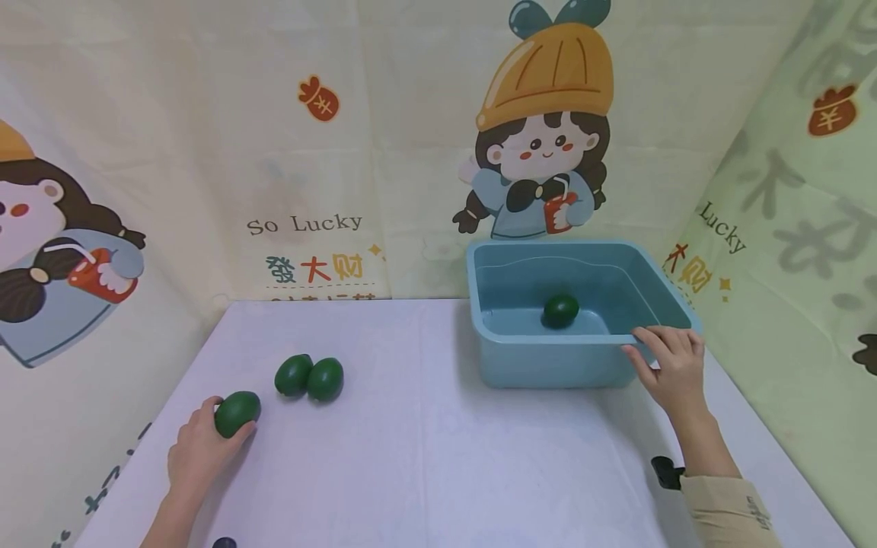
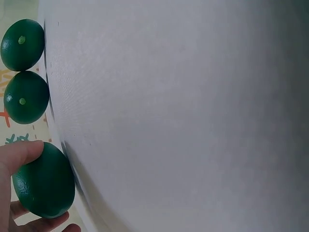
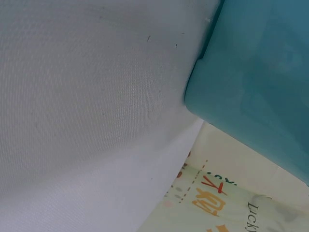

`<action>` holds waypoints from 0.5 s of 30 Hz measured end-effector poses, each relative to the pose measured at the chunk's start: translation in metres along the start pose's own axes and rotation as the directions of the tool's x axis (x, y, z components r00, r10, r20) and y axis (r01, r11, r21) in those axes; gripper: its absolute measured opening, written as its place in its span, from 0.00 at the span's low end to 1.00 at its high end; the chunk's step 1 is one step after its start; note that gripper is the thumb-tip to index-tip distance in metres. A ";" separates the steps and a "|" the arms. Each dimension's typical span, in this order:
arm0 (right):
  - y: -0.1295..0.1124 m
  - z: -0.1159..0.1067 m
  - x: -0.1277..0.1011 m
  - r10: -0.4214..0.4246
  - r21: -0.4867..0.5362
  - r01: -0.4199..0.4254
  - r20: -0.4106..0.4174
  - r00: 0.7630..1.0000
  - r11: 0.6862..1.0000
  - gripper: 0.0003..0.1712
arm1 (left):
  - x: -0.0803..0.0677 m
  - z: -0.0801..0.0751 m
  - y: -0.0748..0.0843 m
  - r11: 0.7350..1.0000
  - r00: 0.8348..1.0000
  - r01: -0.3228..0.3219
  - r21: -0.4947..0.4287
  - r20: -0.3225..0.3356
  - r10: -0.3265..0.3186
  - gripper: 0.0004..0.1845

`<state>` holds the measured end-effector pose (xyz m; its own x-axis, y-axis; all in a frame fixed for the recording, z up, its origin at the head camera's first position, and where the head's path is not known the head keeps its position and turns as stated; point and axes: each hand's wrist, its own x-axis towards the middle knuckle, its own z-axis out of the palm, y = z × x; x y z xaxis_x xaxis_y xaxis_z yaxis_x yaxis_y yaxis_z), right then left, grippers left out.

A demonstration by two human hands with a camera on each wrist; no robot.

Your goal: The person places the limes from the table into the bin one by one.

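At the left of the table, my left hand [image 1: 197,454] holds a smooth, dark green egg-shaped fruit [image 1: 237,414] between thumb and fingers. In the left wrist view this fruit [image 2: 46,181] shows glossy and close to the tabletop. Two similar fruits [image 1: 294,375] [image 1: 325,380] lie side by side just beyond it, each with a pale stem spot in the left wrist view. My right hand [image 1: 673,369] grips the front right rim of a blue plastic bin [image 1: 548,365], its thumb on the outer side. One more green fruit [image 1: 560,311] lies inside the bin.
The table wears a white cloth [image 1: 425,457]. Printed cloth walls [image 1: 411,137] stand behind it and on both sides, and the bin is near the back right. A small black object [image 1: 666,473] lies by the right forearm; another dark one [image 1: 224,543] shows at the front edge.
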<state>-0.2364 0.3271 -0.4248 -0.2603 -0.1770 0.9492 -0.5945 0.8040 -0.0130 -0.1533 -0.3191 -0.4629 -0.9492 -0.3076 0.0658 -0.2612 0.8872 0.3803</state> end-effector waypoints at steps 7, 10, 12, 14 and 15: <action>0.001 0.001 -0.002 -0.009 0.006 0.009 -0.015 1.000 1.000 0.28 | -0.001 0.002 -0.001 1.000 1.000 0.005 -0.002 -0.008 -0.005 0.38; 0.001 0.002 -0.003 -0.011 0.008 0.012 -0.020 1.000 1.000 0.28 | -0.001 0.004 -0.001 1.000 1.000 0.007 0.000 -0.015 -0.007 0.38; 0.001 0.001 -0.004 -0.012 0.006 0.012 -0.020 1.000 1.000 0.28 | -0.001 0.005 -0.002 1.000 1.000 0.010 0.001 -0.016 -0.010 0.38; 0.001 0.001 -0.005 -0.011 0.003 0.011 -0.020 1.000 1.000 0.28 | -0.001 0.006 -0.002 1.000 1.000 0.013 0.002 -0.016 -0.013 0.39; 0.001 0.001 -0.005 -0.010 0.002 0.010 -0.019 1.000 1.000 0.28 | -0.001 0.007 -0.002 1.000 1.000 0.014 0.002 -0.014 -0.014 0.39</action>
<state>-0.2364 0.3282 -0.4300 -0.2396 -0.1743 0.9551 -0.5986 0.8011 -0.0040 -0.1531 -0.3187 -0.4705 -0.9428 -0.3252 0.0732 -0.2753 0.8835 0.3791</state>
